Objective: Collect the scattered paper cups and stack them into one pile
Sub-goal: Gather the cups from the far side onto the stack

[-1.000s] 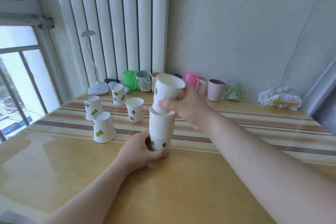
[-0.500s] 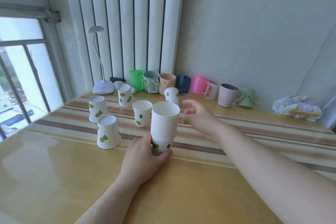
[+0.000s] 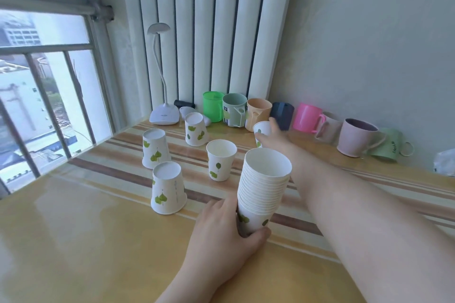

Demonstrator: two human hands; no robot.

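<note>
- The stack of paper cups (image 3: pixel 264 187) stands upright on the striped table (image 3: pixel 73 241); everything below is placed from it.
- The left hand (image 3: pixel 221 231) is wrapped around the stack's bottom cup, thumb in front, fingers behind.
- The right hand (image 3: pixel 269 136) reaches past the stack's far side to an upright paper cup (image 3: pixel 261 129); its fingers curl around that cup, though motion blur hides whether they grip.
- Left of the stack, close by, stands one upright loose cup (image 3: pixel 220 160).
- Farther left, three inverted cups: the nearest (image 3: pixel 168 188), one behind it (image 3: pixel 155 148), one tilted farther back (image 3: pixel 195 129).
- Behind the stack, a row of plastic mugs (image 3: pixel 283 115) lines the wall, just beyond the reached cup.
- A white desk lamp (image 3: pixel 163 115) stands far left of that row.
</note>
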